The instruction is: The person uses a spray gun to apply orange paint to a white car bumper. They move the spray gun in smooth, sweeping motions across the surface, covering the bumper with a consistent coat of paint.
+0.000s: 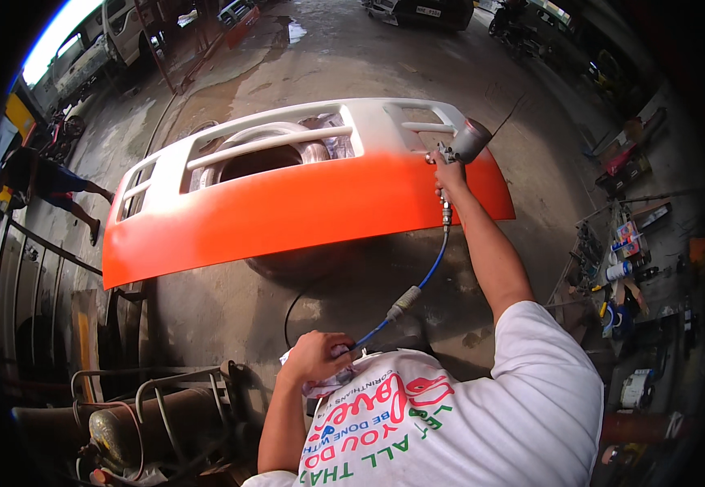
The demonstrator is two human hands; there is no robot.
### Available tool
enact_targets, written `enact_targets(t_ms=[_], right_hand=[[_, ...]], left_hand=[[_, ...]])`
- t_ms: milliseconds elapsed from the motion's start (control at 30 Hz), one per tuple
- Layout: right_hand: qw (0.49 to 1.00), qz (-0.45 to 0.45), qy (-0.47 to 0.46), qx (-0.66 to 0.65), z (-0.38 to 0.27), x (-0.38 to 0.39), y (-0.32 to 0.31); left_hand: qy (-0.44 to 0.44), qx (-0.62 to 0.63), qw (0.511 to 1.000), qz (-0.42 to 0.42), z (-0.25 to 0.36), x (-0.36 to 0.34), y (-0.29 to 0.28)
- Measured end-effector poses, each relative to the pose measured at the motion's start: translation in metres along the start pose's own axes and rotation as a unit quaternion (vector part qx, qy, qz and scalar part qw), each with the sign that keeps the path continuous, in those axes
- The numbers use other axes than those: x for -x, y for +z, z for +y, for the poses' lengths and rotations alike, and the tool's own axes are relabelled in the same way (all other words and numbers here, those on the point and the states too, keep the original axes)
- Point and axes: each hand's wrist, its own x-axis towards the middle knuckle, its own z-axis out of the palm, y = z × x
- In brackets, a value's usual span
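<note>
spray gun (459, 148): metal body with a rounded cup on top, held at the upper right edge of the body panel (304, 191). judged rigid and moderately light, top-heavy if the cup is full; best taken by the handle below the cup, where it is held now. right hand (447, 172): fingers closed around that handle, arm stretched forward.

air hose (417, 284): blue, thin and limp, with a metal coupler partway along; runs from the gun's base down and back from the panel. left hand (318, 357): fingers closed on the hose together with a bunched white rag (332, 381), below the panel and close to the chest.

body panel: large vehicle front piece with grille openings, lower band fresh orange, upper part pale. judged stiff but awkward and broad; the wet-looking paint should not be touched, so only the unpainted edges are fit for lifting.

beyond the panel: concrete floor (344, 65), parked vehicles, a person (40, 183) to the left.

hard to make out: the panel's support, mostly hidden beneath it; the trigger finger; clutter on the right, too small to identify; a dark cylinder and hoses lower left, partly cut off.
</note>
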Motion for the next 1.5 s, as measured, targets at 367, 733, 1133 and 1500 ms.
enact_targets(t_ms=[367,733,1133,1500], right_hand=[[0.999,0.041,0.019,0.015,0.051,-0.177,-0.227],[0.966,0.205,-0.009,0.157,0.071,-0.302,-0.343],[0.993,-0.101,0.001,0.068,0.004,-0.184,-0.189],[0.974,-0.207,-0.029,0.087,-0.057,-0.023,0.065]], left_hand=[[0.071,-0.025,0.995,-0.066,0.126,-0.212,0.122],[0.149,-0.033,0.987,-0.040,0.192,-0.321,0.182],[0.083,-0.027,0.996,-0.026,0.139,-0.229,0.121],[-0.006,0.026,0.992,0.124,0.029,-0.017,0.027]])
